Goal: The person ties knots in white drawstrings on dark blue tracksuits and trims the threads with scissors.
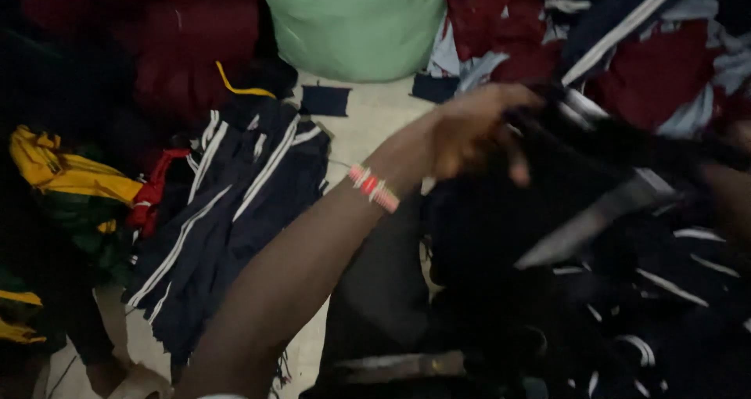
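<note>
Gripping a dark, limp garment with white side stripes, the left hand reaches across from the lower left, its fingers curled shut over the soft cloth near the upper right of the scene. A beaded wristband in pink, red and white circles the wrist. The garment hangs in loose folds over a heap of dark striped clothing that fills the lower right, where everything is blurred and shadowy. The right hand appears only as a dim shape at the right edge, against the same cloth; whether it is spread or closed cannot be told.

Flat on the pale floor, left of the forearm, lies a stack of navy trousers with twin white stripes running their length, edges frayed at the bottom. Beside it toward the left edge sit crumpled yellow and green fabric and a red piece. A plump, smooth green sack stands at the top centre, with maroon clothing piled to its left and a jumble of maroon, pale blue and navy cloth to its right. Two small navy scraps lie on the narrow bare strip of floor below the sack, the only open ground between the piles.
</note>
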